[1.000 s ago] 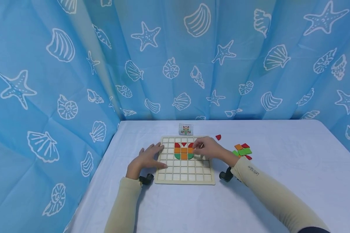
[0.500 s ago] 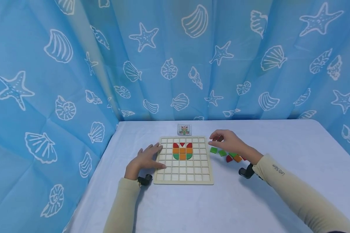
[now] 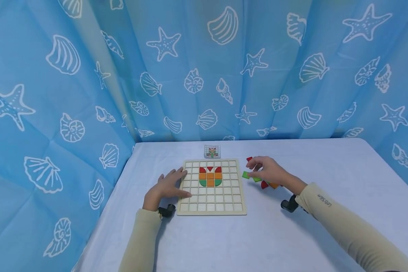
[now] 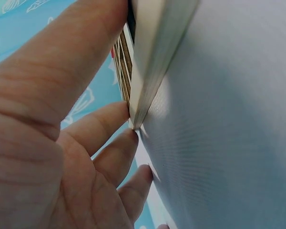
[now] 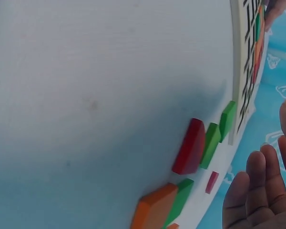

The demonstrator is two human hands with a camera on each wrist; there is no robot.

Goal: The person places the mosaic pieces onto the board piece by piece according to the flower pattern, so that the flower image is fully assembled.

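My left hand rests on the left edge of a cream grid board, thumb and fingers spread over the rim. In the left wrist view the fingertips touch the board's side. Red, orange and green tiles form a tulip-like shape in the board's upper cells. Right of the board, my right hand hovers over loose tiles, its fingers loosely bent and holding nothing visible. A green tile lies by its fingertips. The right wrist view shows a red rounded tile and an orange tile below the hand.
Behind the board lies a small pattern card with a flower picture on a grid. One red tile sits beyond my right hand. A white cloth covers the table, and a blue shell-print curtain hangs along its back and left.
My right hand has left the board's tile shape and moved right, then lowered toward the loose tiles. My left hand has stayed on the board's edge.
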